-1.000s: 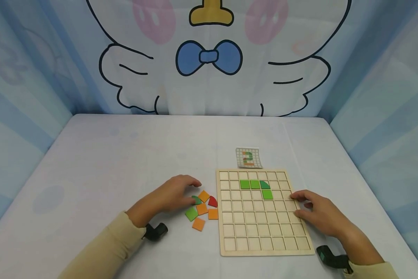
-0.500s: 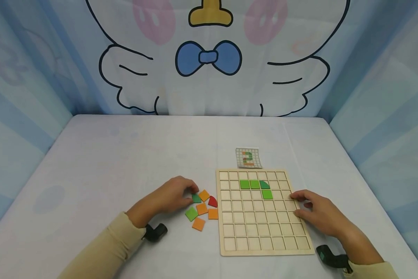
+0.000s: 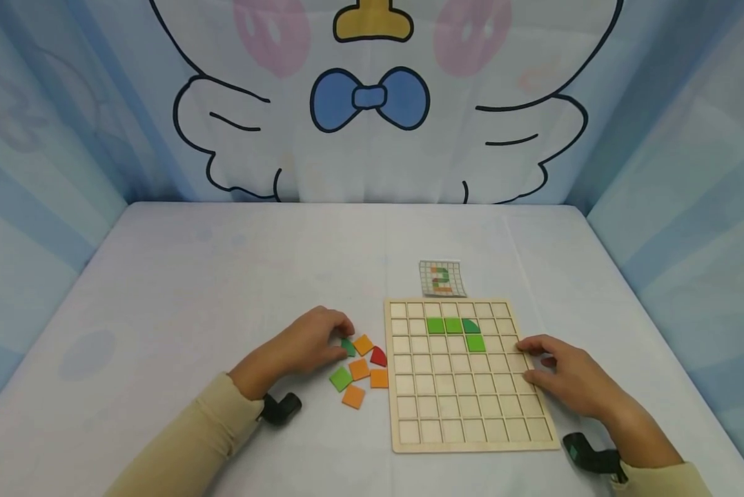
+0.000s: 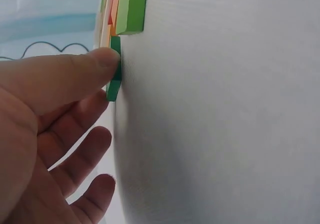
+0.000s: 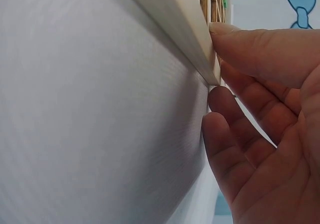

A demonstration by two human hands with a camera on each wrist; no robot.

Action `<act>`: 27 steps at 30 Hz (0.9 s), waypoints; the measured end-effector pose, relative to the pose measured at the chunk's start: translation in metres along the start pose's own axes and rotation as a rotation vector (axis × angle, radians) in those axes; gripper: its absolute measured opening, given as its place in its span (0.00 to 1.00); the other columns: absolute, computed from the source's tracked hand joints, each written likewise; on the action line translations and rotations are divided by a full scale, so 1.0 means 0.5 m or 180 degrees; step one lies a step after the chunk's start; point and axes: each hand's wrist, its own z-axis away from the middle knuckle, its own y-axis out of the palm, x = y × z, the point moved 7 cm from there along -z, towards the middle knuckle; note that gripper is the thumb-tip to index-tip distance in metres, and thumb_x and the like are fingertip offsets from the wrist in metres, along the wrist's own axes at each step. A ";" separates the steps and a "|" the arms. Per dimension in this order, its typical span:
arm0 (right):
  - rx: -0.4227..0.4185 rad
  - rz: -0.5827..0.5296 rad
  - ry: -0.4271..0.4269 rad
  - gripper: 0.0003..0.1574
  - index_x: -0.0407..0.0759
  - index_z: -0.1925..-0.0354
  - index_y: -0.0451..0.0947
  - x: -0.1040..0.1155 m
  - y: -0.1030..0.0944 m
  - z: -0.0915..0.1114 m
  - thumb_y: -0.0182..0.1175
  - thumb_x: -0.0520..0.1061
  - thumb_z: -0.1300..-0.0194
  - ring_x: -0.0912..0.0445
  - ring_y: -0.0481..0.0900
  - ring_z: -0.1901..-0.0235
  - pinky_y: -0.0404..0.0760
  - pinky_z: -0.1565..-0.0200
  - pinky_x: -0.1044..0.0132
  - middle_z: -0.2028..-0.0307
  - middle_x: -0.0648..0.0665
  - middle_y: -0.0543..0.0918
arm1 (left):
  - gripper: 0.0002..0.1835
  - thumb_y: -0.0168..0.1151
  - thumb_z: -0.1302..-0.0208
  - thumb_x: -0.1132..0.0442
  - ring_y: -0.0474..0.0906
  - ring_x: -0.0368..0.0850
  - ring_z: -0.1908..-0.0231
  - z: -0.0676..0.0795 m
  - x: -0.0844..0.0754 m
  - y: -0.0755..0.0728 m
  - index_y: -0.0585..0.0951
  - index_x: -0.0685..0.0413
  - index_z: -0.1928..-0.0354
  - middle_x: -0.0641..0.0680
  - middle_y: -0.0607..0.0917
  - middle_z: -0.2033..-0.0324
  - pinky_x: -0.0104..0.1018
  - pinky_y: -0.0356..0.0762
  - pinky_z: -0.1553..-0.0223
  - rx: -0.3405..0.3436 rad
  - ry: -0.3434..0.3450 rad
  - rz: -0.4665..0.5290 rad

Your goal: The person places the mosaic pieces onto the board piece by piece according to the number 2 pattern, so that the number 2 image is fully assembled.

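My left hand (image 3: 312,339) is at the left of the board, over a small pile of tiles. Its thumb and index finger pinch a dark green quarter-round tile (image 4: 114,74) by its edges, low over the table. Close by lie several orange square tiles (image 3: 359,369), a light green square tile (image 3: 341,378) and a red quarter-round tile (image 3: 379,356). The wooden grid board (image 3: 459,407) carries light green squares (image 3: 435,325) and one dark green quarter-round piece (image 3: 471,326) in its upper cells. My right hand (image 3: 573,373) rests thumb and fingertips, relaxed, on the board's right edge.
A small pattern card (image 3: 443,279) with a coloured figure on a grid lies just behind the board. White cloth (image 3: 254,255) covers the table, and a printed curtain (image 3: 372,159) hangs at its back edge.
The left thumb and index finger have closed in on the dark green quarter-round tile, which has turned and shifted slightly away. The right hand stays at the board's edge.
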 end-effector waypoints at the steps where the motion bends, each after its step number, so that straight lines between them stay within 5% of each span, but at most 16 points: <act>1: 0.0004 0.0004 0.0006 0.27 0.36 0.40 0.75 0.000 0.000 0.000 0.67 0.42 0.35 0.41 0.79 0.50 0.76 0.49 0.44 0.44 0.36 0.79 | 0.14 0.74 0.42 0.66 0.73 0.45 0.54 -0.001 0.000 0.000 0.83 0.53 0.54 0.46 0.82 0.60 0.40 0.75 0.45 0.0011 0.0000 0.0002; 10: 0.0004 -0.0001 -0.0017 0.27 0.35 0.40 0.75 0.005 -0.002 -0.001 0.67 0.41 0.35 0.40 0.79 0.50 0.76 0.49 0.43 0.44 0.35 0.79 | 0.19 0.76 0.44 0.61 0.72 0.45 0.54 -0.006 -0.002 0.000 0.82 0.52 0.50 0.46 0.81 0.57 0.39 0.75 0.46 0.0054 -0.0143 0.0027; 27: 0.0000 0.0016 0.0020 0.27 0.36 0.40 0.75 0.005 -0.001 0.000 0.67 0.42 0.35 0.40 0.78 0.49 0.75 0.49 0.43 0.43 0.35 0.79 | 0.15 0.73 0.40 0.63 0.72 0.44 0.57 -0.003 0.003 -0.004 0.83 0.53 0.52 0.47 0.81 0.61 0.38 0.76 0.49 -0.0023 -0.0308 -0.0210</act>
